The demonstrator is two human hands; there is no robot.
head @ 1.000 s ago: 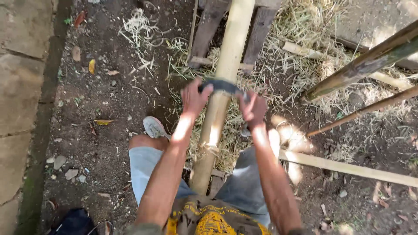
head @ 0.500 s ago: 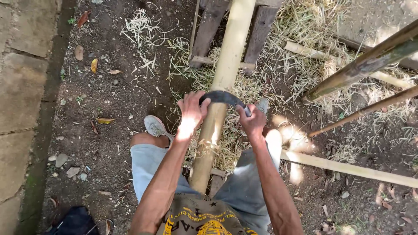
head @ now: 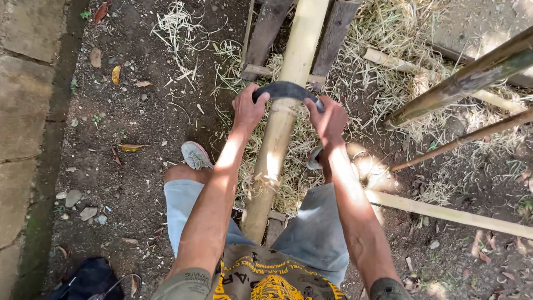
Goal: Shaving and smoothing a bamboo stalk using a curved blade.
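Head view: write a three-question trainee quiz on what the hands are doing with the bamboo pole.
1. True or false: both hands grip the curved dark blade that lies across the bamboo pole.
2. Which hand holds the blade's end on the side of the slanted bamboo stalks? A) left hand B) right hand
3. Fill in: the ground around the pole is littered with pale ______.

Key:
1. True; the left hand and the right hand each hold one end.
2. B
3. Shavings, fine and straw-like.
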